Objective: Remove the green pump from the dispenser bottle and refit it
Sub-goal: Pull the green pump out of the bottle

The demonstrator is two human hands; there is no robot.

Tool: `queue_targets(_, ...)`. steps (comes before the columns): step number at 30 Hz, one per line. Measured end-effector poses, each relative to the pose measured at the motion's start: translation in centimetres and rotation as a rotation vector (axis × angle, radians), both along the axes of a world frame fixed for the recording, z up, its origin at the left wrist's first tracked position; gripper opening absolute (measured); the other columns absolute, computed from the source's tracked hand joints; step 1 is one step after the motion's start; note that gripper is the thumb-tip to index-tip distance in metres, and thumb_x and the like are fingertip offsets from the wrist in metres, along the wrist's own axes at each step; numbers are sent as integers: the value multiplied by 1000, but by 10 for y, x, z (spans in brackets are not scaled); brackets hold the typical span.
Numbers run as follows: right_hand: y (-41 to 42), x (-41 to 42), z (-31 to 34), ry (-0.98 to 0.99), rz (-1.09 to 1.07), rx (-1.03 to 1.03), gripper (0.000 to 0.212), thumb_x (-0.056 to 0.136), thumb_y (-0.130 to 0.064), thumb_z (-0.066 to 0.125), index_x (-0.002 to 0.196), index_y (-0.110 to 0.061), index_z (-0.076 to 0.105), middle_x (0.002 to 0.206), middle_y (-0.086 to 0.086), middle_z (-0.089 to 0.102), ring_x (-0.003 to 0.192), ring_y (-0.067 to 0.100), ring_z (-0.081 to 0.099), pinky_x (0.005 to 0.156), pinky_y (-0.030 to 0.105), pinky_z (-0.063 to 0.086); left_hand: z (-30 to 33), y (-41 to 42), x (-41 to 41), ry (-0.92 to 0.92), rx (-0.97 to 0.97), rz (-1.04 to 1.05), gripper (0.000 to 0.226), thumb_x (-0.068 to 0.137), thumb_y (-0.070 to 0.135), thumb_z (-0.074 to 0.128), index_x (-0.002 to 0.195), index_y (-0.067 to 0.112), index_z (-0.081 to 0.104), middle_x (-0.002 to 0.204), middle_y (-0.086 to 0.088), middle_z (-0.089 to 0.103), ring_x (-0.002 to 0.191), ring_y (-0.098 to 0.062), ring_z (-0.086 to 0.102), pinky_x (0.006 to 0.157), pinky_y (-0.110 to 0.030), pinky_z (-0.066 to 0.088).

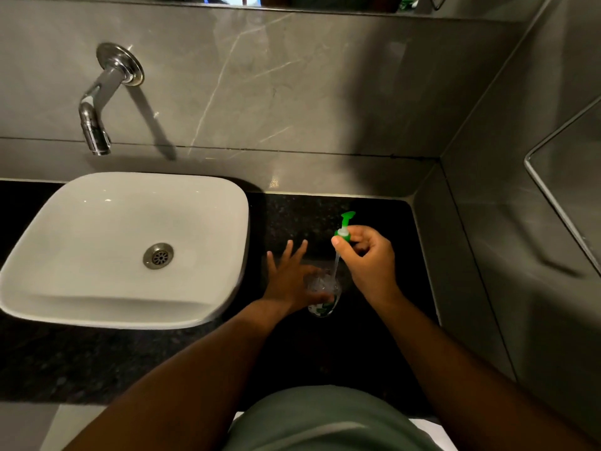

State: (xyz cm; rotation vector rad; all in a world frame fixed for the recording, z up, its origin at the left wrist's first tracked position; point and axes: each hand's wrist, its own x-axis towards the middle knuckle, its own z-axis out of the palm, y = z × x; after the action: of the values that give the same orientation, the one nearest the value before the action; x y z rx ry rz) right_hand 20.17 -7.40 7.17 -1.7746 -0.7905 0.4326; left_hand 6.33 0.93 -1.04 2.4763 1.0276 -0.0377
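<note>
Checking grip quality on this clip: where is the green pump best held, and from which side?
By its green collar, pinched from the right, as the right hand does. The pump stands upright, its tube hanging into the bottle, which the left hand steadies.

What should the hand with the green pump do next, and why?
Probably lift the green pump a little higher. The right hand holds its collar, but the clear tube seems to dip into the bottle, which the left hand steadies on the counter.
</note>
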Motion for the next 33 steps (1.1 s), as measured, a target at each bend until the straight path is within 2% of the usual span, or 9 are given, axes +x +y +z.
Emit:
queue_targets(3,-4,-3,-5,5,9,2,28,77,-30,76,102,-18,69,92,-6,70,82,7,64,69,16,50,-2,-1,0,3,14,-1,67,59,78,60,117,45,60,161,7,-1,142,-16,-22,102,-54,-27)
queue_targets(8,2,6,9,-1,-30,85,24,79,-28,75,100,-18,69,87,-13,69,75,-3,62,63,9,46,-2,-2,0,-7,-15,13,66,61,78,62,117,45,60,161,8,-2,142,-15,-23,102,-53,-29)
queue_targets(12,7,13,24,10,-26,185,20,81,-26,74,97,-16,70,83,-9,70,69,3,63,62,16,51,1,-1,-1,-40,-25,16,64,61,77,63,115,44,61,161,8,0,142,-15,-22,103,-53,-28)
queue_targets(17,7,12,25,6,-17,225,18,81,-25,74,97,-17,69,81,-10,69,67,1,62,61,13,48,0,-1,-1,-56,-12,9,63,60,78,62,113,45,62,161,7,2,142,-15,-21,102,-53,-29)
queue_targets(22,-2,4,9,-67,-9,108,23,78,-32,75,99,-27,66,84,-16,67,72,-4,59,61,9,45,-1,-1,1,-25,-2,12,66,57,80,60,114,45,62,161,8,1,142,-15,-20,100,-53,-30)
queue_targets(26,-16,-5,-18,43,84,-17,28,78,-25,77,103,-20,67,93,-4,70,83,5,64,75,20,52,-1,-1,1,-31,-6,20,65,59,78,60,116,47,60,161,7,3,143,-16,-18,103,-55,-27)
queue_targets(28,-24,-10,-30,72,152,-101,28,79,-24,76,105,-22,66,95,-6,69,89,8,66,80,24,54,-1,-2,0,-53,-25,32,64,59,77,61,115,48,59,161,6,5,144,-17,-16,104,-56,-24)
queue_targets(31,-28,-11,-36,111,174,-151,28,81,-25,74,107,-29,64,96,-11,68,90,3,65,81,24,55,0,-3,0,-65,-34,36,61,59,76,62,113,48,60,161,7,6,144,-17,-15,105,-56,-24)
queue_targets(33,-27,-10,-37,109,181,-138,30,81,-23,75,109,-25,65,99,-7,69,91,4,65,84,27,55,1,-3,1,-66,-34,37,62,58,77,61,113,48,60,161,6,7,145,-17,-14,105,-57,-23)
